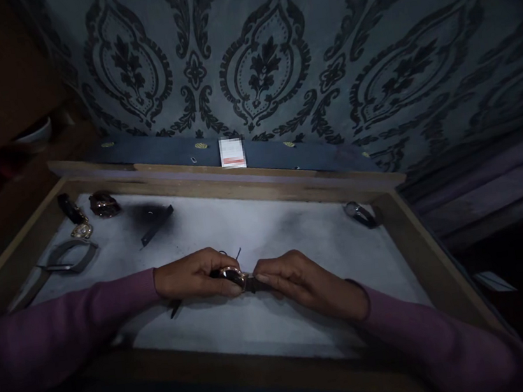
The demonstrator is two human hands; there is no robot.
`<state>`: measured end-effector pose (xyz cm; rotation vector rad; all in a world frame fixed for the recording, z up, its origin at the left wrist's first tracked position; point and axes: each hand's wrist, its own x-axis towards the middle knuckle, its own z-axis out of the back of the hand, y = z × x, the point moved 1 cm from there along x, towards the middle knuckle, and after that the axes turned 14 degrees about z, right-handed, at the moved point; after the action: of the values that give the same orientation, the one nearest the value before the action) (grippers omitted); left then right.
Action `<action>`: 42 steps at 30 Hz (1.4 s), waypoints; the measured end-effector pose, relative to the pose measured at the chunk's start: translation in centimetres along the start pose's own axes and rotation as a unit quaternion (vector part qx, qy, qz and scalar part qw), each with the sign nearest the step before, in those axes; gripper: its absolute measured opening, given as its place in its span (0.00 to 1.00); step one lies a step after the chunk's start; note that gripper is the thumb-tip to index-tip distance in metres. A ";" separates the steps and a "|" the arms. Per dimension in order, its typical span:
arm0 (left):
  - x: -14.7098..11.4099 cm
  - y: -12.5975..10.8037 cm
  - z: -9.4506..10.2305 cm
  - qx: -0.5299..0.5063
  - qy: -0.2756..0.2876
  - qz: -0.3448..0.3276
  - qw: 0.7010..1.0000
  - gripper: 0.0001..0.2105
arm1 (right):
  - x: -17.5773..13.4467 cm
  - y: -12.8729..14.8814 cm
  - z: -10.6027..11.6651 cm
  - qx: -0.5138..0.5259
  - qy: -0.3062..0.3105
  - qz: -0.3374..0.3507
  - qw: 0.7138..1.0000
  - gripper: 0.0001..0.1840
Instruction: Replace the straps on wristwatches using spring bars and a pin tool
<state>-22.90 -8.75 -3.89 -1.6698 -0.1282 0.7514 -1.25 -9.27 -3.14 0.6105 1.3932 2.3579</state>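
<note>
Between my two hands is a wristwatch (232,278) with a dark face, a shiny gold-toned rim and a dark strap. My left hand (198,275) closes around its case from the left. With thumb and fingers pressed together, my right hand (302,284) grips the strap (254,283) on the other side. Both hands are above the white bottom (265,221) of a shallow wooden drawer (222,188). A thin dark piece (176,308) shows just below my left hand; I cannot make out what it is.
At the drawer's left lie a gold-toned watch (81,230), a brown-red rounded item (104,204) and a grey strap loop (73,257). A flat dark strip (157,226) is near them. Another watch (360,214) rests by the right wall. Behind hangs a patterned curtain (264,67).
</note>
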 end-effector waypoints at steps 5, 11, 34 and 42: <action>0.0 -0.1 0.0 0.001 0.016 0.001 1.000 0.07 | 0.0 0.2 0.2 -0.033 0.027 0.009 0.999 0.22; 0.0 -0.1 0.0 0.022 0.022 0.000 1.000 0.07 | -0.2 0.0 0.1 -0.051 0.027 0.022 0.998 0.20; -0.4 0.4 -0.1 0.260 -0.125 -0.072 0.955 0.11 | -0.3 -0.3 -1.5 -0.001 -0.084 -0.062 0.995 0.22; -0.3 0.0 -0.2 0.173 -0.041 -0.038 0.983 0.11 | -0.3 -0.2 -0.6 -0.064 0.005 0.018 0.998 0.20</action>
<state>-23.01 -9.01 -3.74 -1.2974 -0.1125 0.7392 -1.30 -9.70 -3.65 0.5942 1.2328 2.4586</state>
